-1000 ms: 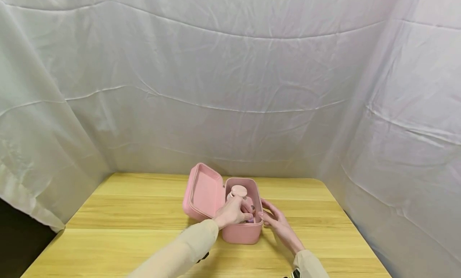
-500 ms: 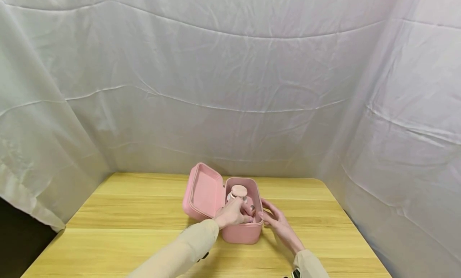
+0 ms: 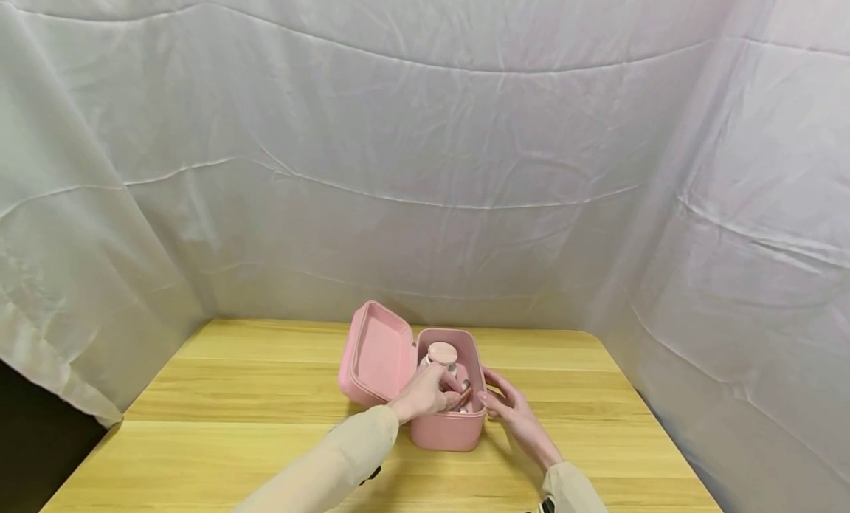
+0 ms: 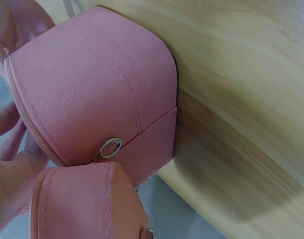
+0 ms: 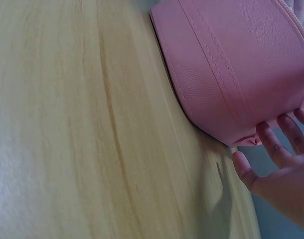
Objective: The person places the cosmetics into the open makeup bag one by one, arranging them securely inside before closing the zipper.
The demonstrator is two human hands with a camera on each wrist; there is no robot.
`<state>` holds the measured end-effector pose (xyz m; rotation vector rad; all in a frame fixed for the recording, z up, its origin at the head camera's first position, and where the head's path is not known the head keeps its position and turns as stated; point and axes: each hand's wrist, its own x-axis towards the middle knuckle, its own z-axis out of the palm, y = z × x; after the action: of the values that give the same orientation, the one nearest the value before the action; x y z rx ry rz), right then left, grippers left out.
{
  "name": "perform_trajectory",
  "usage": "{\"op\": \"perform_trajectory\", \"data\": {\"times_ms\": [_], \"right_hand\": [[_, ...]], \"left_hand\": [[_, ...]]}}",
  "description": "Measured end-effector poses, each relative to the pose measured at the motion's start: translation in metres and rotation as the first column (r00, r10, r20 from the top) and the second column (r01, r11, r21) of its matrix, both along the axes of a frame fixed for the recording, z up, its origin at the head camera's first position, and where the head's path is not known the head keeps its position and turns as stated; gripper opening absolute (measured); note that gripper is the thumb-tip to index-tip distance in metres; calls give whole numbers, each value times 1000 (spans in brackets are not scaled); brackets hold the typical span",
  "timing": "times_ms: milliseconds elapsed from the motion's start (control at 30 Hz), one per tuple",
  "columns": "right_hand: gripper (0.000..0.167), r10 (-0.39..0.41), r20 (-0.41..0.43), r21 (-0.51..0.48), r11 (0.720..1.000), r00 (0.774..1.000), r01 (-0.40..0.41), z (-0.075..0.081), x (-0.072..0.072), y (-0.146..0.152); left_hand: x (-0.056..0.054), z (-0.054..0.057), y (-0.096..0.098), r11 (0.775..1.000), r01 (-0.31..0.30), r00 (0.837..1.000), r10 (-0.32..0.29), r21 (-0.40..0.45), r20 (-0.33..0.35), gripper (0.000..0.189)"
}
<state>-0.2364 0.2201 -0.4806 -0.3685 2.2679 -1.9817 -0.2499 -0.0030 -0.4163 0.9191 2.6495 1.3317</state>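
A pink zippered case (image 3: 446, 433) stands on the table with its lid (image 3: 384, 352) folded out to the left. My left hand (image 3: 423, 393) reaches over the front left rim into it, fingers curled beside a small shiny reddish-brown item (image 3: 467, 392). Whether the fingertips pinch that item cannot be made out. A container with a round pale pink top (image 3: 442, 353) sits farther back inside. On the case's right side, my right hand (image 3: 522, 422) rests its spread fingers against the wall near the rim; the right wrist view shows these fingertips (image 5: 268, 130) touching the pink wall.
The case stands on a light wooden table (image 3: 265, 395). Pale grey cloth (image 3: 425, 144) hangs behind and at both sides. A dark area (image 3: 40, 432) lies beyond the table at the left. In the left wrist view, a metal ring (image 4: 111, 148) hangs by the zip.
A purple bit seen by my left thumb a second ago is out of sight. My left fingers have drawn back slightly and the reddish-brown item shows more. My right hand stays put.
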Motion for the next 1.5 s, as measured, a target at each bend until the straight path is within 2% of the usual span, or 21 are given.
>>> {"op": "perform_trajectory", "data": {"times_ms": [167, 400, 633, 800, 900, 1000, 1100, 1233, 1367, 1433, 1500], "right_hand": [[65, 3, 5, -17, 1000, 1000, -3, 0, 0, 0], [65, 4, 4, -21, 1000, 1000, -4, 1, 0, 0], [65, 12, 2, -22, 1000, 1000, -12, 0, 0, 0], [65, 3, 3, -22, 1000, 1000, -3, 1, 0, 0], [66, -4, 8, -23, 1000, 1000, 4, 1, 0, -1], [65, -10, 12, -21, 1000, 1000, 10, 2, 0, -1], [65, -9, 4, -3, 1000, 1000, 9, 2, 1, -1], [64, 3, -8, 15, 1000, 1000, -2, 2, 1, 0], [64, 12, -7, 16, 1000, 1000, -12, 3, 1, 1], [65, 15, -1, 13, 1000, 1000, -15, 3, 1, 1], [66, 17, 3, 8, 1000, 1000, -17, 3, 0, 1]], "left_hand": [[0, 0, -3, 999, -27, 999, 28, 22, -25, 9], [-2, 4, -9, 996, -36, 988, 48, 83, -147, 12], [-2, 7, -14, 994, -71, 987, 82, 85, -135, 21], [4, 11, -22, 993, -106, 980, 113, 49, -167, 34], [8, 16, -29, 993, -119, 967, 122, 29, -224, 37], [10, 21, -37, 992, -125, 938, 111, -21, -327, 40], [10, 28, -47, 987, -141, 921, 102, -77, -375, 46], [5, 36, -65, 969, -211, 900, 139, -132, -413, 55], [-2, 42, -85, 944, -309, 856, 223, -116, -466, 60], [-5, 43, -95, 935, -343, 851, 267, -94, -451, 63], [-8, 44, -106, 927, -367, 868, 310, -81, -388, 67]]}}
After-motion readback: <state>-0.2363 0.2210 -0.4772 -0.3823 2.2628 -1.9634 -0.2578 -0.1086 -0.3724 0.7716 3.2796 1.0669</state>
